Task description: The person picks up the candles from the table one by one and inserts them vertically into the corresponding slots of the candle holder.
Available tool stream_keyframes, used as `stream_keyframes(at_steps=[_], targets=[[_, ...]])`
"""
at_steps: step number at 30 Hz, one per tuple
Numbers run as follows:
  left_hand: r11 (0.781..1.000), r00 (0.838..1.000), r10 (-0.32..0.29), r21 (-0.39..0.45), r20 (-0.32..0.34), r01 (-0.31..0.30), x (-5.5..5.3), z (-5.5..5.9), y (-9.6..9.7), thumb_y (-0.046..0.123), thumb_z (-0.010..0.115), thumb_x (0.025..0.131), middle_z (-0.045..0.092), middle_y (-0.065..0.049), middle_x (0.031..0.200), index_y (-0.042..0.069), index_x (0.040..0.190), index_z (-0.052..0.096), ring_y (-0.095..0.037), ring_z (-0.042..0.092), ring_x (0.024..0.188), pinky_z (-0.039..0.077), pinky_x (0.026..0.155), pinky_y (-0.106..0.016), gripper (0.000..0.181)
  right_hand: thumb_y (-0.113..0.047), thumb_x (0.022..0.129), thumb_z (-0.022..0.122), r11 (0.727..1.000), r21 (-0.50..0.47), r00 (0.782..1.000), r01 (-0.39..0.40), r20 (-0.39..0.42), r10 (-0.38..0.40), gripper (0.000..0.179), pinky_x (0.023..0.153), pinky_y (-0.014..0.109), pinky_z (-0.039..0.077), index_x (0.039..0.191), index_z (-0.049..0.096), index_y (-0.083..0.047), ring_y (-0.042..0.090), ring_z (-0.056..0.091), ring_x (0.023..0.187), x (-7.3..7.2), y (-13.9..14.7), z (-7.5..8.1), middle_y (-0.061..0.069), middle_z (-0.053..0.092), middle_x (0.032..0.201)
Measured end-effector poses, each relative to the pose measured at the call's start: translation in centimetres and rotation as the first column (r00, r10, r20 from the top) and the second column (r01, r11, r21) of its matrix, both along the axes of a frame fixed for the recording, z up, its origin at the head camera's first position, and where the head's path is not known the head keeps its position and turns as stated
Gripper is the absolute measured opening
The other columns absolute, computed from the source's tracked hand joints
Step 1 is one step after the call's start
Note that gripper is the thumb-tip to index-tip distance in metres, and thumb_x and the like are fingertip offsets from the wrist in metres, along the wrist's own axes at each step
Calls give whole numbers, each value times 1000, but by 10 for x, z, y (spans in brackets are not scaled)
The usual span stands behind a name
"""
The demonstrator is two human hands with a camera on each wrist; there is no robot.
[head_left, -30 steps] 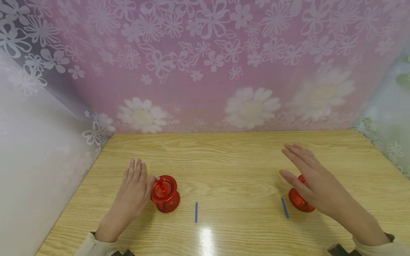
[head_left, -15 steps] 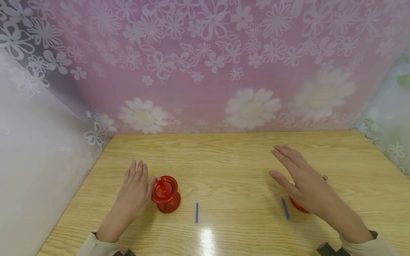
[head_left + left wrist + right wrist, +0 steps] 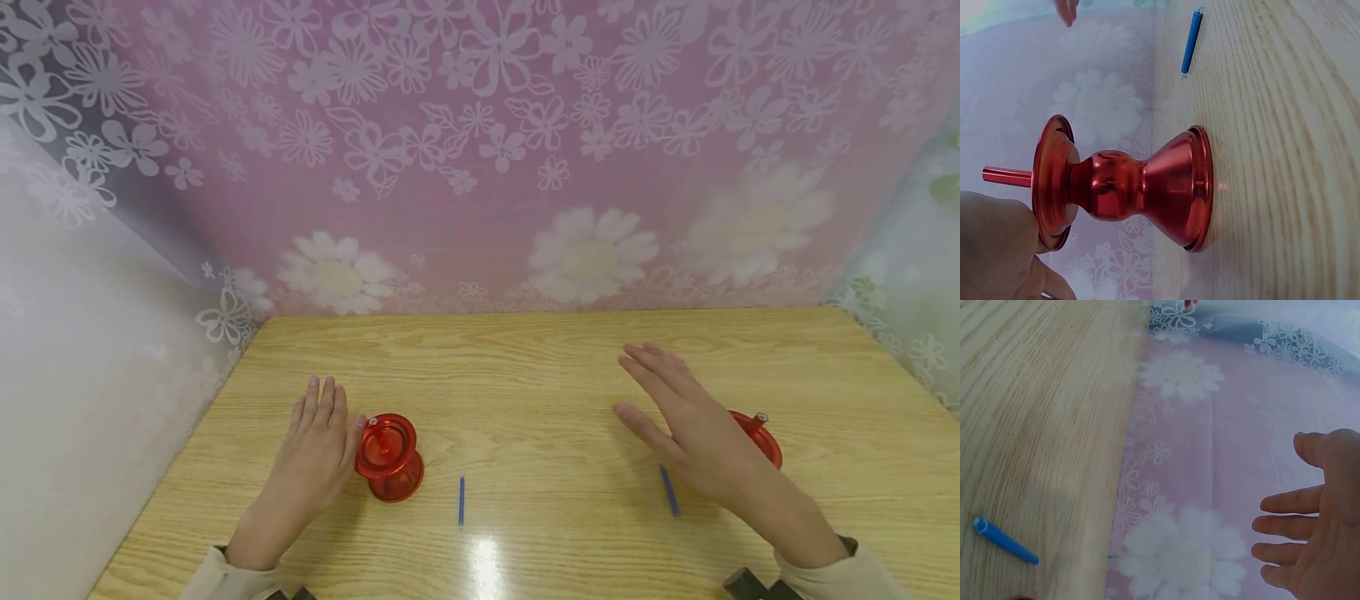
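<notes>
My left hand [image 3: 313, 457] stands beside a shiny red metal candlestick [image 3: 386, 446], its fingers straight. The thumb lies at the rim of the candlestick's upper dish. In the left wrist view, this candlestick [image 3: 1113, 184] stands upright on its flared foot, and a short tube sticks up from the dish. My right hand [image 3: 701, 442] hovers over the table, fingers extended and thumb spread, holding nothing. It hides most of a second red candlestick [image 3: 767, 442] behind it. A slim blue stick [image 3: 670, 492] lies below this hand; the right wrist view shows the same stick [image 3: 1007, 540].
Another slim blue stick [image 3: 461, 501] lies on the wooden table [image 3: 525, 400], to the right of the left candlestick. A pink flowered sheet [image 3: 480, 208] rises at the table's far edge, with pale walls on both sides.
My right hand has drifted left across the right candlestick, uncovering its right side and covering its left side. The left hand keeps its place.
</notes>
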State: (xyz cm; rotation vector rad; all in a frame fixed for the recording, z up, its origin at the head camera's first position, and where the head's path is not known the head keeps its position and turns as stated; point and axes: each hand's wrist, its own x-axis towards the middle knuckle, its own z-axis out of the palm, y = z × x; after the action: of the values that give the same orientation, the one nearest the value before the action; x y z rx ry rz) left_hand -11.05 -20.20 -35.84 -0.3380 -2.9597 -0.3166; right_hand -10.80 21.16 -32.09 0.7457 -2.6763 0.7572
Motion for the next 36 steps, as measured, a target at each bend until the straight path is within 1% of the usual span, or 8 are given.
stream_keyframes(at_steps=[4, 10, 18, 25, 31, 36], targets=[[1000, 1000, -1, -6, 0, 1, 0, -1, 0, 27, 35, 106, 25, -36, 149, -20, 140, 31, -50, 10, 142, 15, 112, -61, 58, -26, 98, 58, 1000, 5, 1000, 3, 8, -3, 59, 117, 49, 13, 148, 36, -3, 34, 20, 144, 0, -2, -2, 14, 32, 153], [1000, 1000, -1, -10, 0, 1, 0, -1, 0, 28, 35, 106, 25, -36, 149, -20, 140, 31, -50, 10, 142, 14, 112, -61, 59, -28, 99, 57, 1000, 11, 1000, 9, 25, -9, 59, 114, 55, 16, 148, 36, -3, 34, 18, 145, 0, -4, -3, 15, 31, 154], [1000, 1000, 3, -13, 8, -3, 0, 0, 1, 29, 34, 106, 25, -35, 149, -19, 141, 30, -49, 10, 142, 14, 113, -60, 60, -32, 100, 54, 1000, 12, 996, 11, 85, -12, 60, 113, 57, 17, 150, 34, -4, 34, 17, 145, 1, -8, -5, 13, 29, 155], [1000, 1000, 6, -14, 11, -5, 0, 1, 1, 29, 34, 106, 25, -35, 149, -19, 141, 29, -49, 11, 142, 14, 113, -60, 60, -36, 100, 53, 999, 30, 990, 13, 138, -17, 64, 109, 63, 20, 150, 32, -3, 36, 14, 146, 1, -9, -6, 13, 25, 157], [1000, 1000, 4, -13, 8, -4, 0, 1, 0, 29, 34, 106, 25, -35, 149, -19, 141, 29, -49, 11, 142, 14, 113, -60, 59, -36, 100, 54, 999, 41, 991, 8, 135, -13, 63, 107, 65, 24, 149, 34, -3, 36, 15, 145, 1, -11, -7, 13, 26, 156], [1000, 1000, 5, -11, 4, -5, 0, 0, 1, 28, 35, 106, 25, -35, 149, -19, 141, 30, -49, 11, 142, 14, 113, -60, 59, -37, 99, 53, 999, 46, 990, 8, 137, -14, 63, 106, 65, 25, 149, 34, -2, 35, 15, 146, 1, -12, -7, 12, 27, 156]])
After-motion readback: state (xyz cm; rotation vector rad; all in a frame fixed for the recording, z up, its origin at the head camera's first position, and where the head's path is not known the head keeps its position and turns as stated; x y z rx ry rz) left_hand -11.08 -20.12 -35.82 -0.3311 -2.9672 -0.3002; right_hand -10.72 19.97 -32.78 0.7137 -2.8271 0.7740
